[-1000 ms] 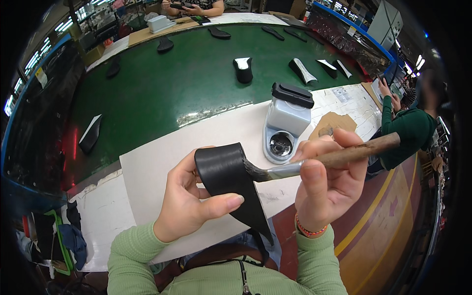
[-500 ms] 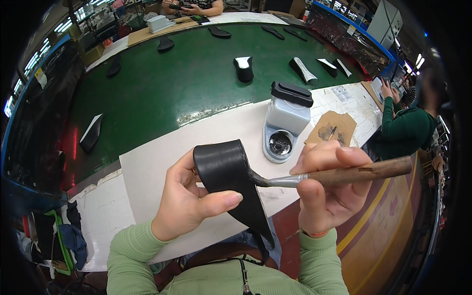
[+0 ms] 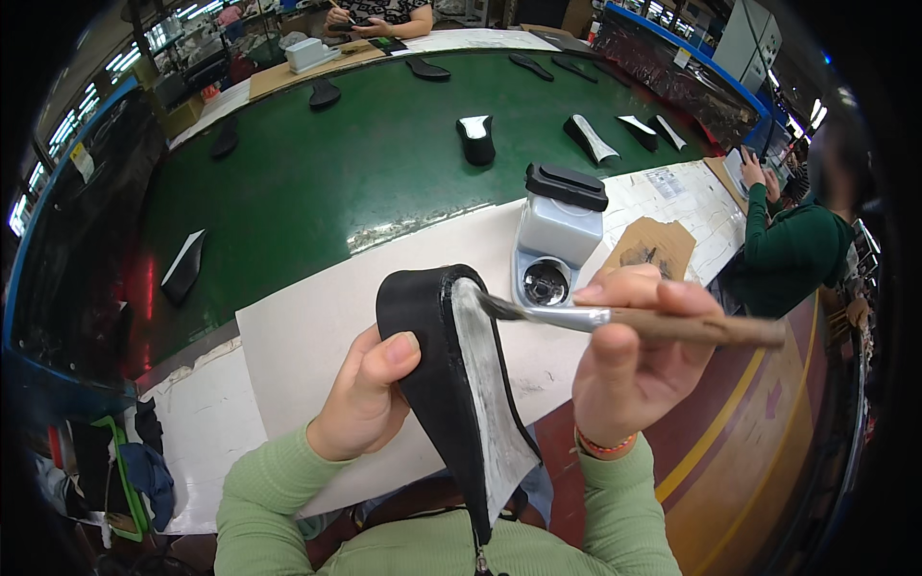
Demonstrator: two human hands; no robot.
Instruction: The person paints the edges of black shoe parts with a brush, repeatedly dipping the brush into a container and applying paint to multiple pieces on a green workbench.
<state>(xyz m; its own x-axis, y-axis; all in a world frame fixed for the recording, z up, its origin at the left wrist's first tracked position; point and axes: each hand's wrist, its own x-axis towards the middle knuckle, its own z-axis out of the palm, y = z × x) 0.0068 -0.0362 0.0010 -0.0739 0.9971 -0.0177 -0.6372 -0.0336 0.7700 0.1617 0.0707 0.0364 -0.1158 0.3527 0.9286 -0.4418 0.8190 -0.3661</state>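
A black wedge shoe heel stands tilted in my left hand, whose thumb presses on its black side. Its whitish, streaked face is turned to the right, with the thick end up and the thin end toward my body. My right hand pinches a brush by its wooden handle and metal collar. The dark bristles touch or nearly touch the rim of the whitish face near the top. Just beyond the brush is a pale dispenser with a black lid and a round dark cup.
White sheeting covers the bench before me. Beyond it, a green belt carries several wedge heels and black soles. Stained cardboard lies right of the dispenser. Other people work at the far end and at the right.
My left hand has turned the wedge heel, so its whitish face now shows and the thumb sits higher. The brush tip has moved up to the top of that face.
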